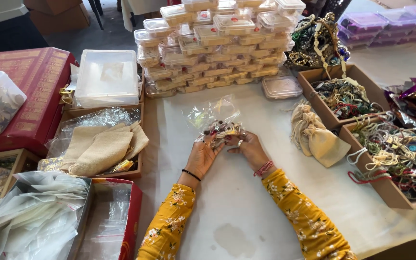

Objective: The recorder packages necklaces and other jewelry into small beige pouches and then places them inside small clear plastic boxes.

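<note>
**Small clear pouch held between both hands at mid-counter**

A small clear plastic pouch (216, 118) was held up over the middle of the white-covered counter (237, 212), its lower edge pinched between the two hands. The left hand (203, 155) was closed on the pouch's near-left corner with fingertips and thumb, and the right hand (250, 148) was closed likewise on the near-right corner. A small beaded thread ornament (223, 130) was seen at the pouch's mouth, just between the fingertips; whether it was fully inside could not be told.

Judged from this hold, the step would be done well if the mouth were kept spread by both grips and the ornament were eased in flat, so that no thread was snagged on the plastic edge.

A stack of shallow lidded plastic boxes (217, 48) was ranged at the far side. Cloth drawstring bags (314, 135) lay to the right, beside cardboard trays of tangled threads and beads (400, 159). More cloth bags were kept in a tray on the left (102, 149).
</note>
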